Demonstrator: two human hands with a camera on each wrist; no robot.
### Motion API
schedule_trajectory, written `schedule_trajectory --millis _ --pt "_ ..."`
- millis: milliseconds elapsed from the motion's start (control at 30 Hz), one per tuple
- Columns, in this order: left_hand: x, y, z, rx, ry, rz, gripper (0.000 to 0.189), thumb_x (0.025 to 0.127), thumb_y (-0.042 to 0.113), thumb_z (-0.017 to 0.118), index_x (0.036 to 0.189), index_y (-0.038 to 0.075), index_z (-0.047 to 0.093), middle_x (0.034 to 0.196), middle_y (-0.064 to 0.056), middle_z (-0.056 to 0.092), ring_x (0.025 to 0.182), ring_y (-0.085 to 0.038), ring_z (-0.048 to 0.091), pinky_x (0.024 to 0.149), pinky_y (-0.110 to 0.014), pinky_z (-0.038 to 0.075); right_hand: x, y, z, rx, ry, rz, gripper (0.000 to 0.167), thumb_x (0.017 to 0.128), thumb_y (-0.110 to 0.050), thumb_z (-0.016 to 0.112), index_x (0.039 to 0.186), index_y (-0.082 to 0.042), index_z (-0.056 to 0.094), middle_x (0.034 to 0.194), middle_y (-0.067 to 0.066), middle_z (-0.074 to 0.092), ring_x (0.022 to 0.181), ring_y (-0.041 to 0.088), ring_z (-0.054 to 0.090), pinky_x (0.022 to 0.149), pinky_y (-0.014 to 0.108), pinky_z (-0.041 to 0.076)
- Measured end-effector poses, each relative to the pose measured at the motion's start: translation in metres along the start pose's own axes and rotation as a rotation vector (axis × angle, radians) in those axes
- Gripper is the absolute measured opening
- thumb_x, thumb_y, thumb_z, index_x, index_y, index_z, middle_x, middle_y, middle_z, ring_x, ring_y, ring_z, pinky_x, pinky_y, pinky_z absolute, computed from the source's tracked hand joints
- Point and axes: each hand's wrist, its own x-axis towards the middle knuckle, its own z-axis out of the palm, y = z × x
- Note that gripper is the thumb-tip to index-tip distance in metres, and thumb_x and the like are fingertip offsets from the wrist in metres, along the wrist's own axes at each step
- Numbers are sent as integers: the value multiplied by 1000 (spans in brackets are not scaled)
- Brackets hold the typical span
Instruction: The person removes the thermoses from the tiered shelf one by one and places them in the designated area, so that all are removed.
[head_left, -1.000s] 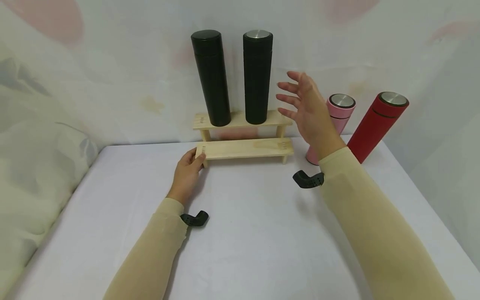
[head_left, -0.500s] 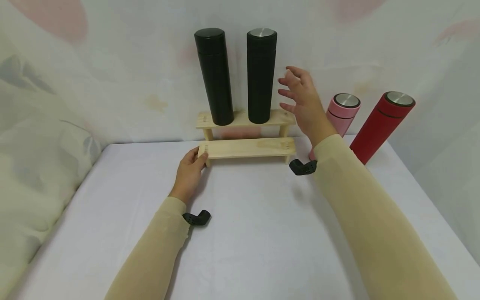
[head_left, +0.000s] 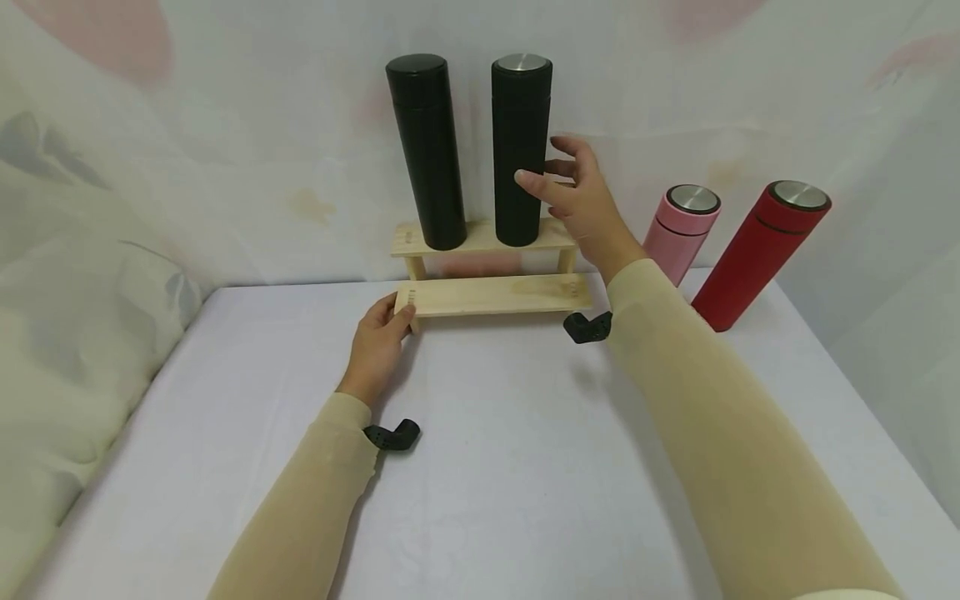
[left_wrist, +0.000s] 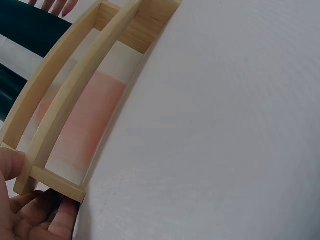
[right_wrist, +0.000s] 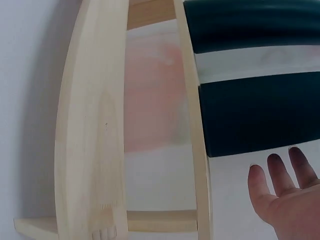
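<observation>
The left hand (head_left: 374, 348) grips the wooden stand (head_left: 480, 297), and a silver-topped black flask (head_left: 520, 125) stands beside the wide-spread right hand (head_left: 587, 205).

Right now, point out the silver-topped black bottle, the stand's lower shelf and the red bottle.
Silver-topped black bottle (head_left: 519, 140), head view: middle of its side.
Lower shelf (head_left: 492, 296), head view: its top face.
Red bottle (head_left: 760, 257), head view: middle of its side.

A white-covered table (head_left: 480, 467) stands before a pale backdrop (head_left: 285, 125) with blurred pink patches (head_left: 97, 37), while fabric (head_left: 67, 375) with grey leaf shapes (head_left: 24, 143) bulges along its left side
</observation>
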Motion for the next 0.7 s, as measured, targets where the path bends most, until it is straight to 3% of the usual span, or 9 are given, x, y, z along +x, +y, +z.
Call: schedule_trajectory --millis 267,700 --pt "-1 1 0 -2 2 3 61 114 26 61 164 -2 42 158 -19 54 139 -25 57 115 -33 48 6 3 10 -17 -13 -23 89 93 -31 91 164 -23 39 152 7 51 135 28 54 111 39 52" --pt "0 1 0 8 -10 7 62 115 28 60 164 -3 41 158 -19 54 139 -25 57 116 -33 47 6 -5 18 -114 33 -35 90 93 -26 90 165 -21 37 147 8 51 129 26 56 107 34 53"
